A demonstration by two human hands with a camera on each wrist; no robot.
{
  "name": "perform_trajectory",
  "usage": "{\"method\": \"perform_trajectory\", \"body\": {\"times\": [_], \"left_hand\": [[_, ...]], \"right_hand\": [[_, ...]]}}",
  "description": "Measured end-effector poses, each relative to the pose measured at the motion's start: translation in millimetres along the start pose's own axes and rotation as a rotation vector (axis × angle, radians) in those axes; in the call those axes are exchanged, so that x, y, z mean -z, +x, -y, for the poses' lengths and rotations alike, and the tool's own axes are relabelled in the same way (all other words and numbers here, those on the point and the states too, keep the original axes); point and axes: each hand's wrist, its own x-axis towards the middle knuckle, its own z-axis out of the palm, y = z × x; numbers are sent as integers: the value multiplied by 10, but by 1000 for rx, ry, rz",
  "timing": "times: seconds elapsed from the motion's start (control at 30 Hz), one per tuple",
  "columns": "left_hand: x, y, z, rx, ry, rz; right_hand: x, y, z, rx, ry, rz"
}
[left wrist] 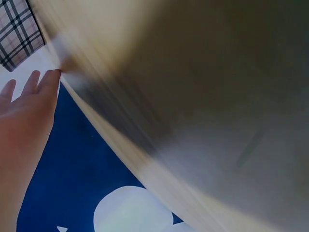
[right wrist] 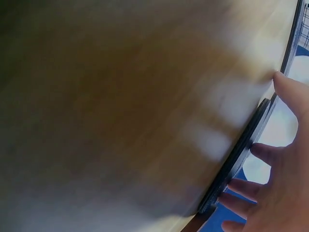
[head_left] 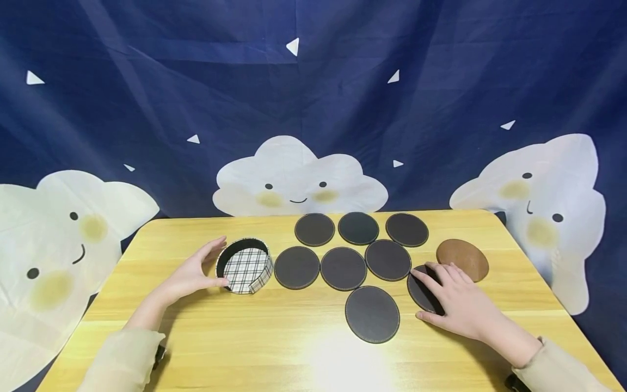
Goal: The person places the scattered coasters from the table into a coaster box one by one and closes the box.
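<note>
In the head view my left hand point(head_left: 193, 272) is beside a round coaster holder point(head_left: 247, 270) with a black inner wall and a black-and-white checked base. Its thumb tip is right at the near rim, and its fingers are spread at the far left side. The left wrist view shows the holder's checked outer wall point(left wrist: 19, 34) close past the fingertips. My right hand point(head_left: 460, 302) lies over a round black coaster point(head_left: 422, 288) and covers its right part. Its fingers are extended and spread, with fingertips on the coaster's top; the right wrist view shows them along its dark edge point(right wrist: 236, 154).
Several more black coasters lie flat across the middle, including one nearer the front point(head_left: 372, 314) and one at the back edge point(head_left: 358, 228). A brown coaster point(head_left: 462, 259) lies beyond my right hand. Behind the wooden table point(head_left: 245, 343) hangs a blue curtain point(head_left: 333, 109) with clouds.
</note>
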Motion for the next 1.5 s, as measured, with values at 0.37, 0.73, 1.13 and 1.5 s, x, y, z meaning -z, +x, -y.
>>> {"method": "perform_trajectory", "body": {"times": [0.37,0.73,1.13,1.5], "left_hand": [[-13,26,35,3,-51,61],[-24,12,20,8,-40,108],[-64,25,43,19,-94,116],[-93,13,65,26,-106,101]], "right_hand": [[10,59,-9,-1,19,23],[28,158,-18,0,42,8],[47,231,-90,4,27,-33],[112,406,-35,-62,27,31]]}}
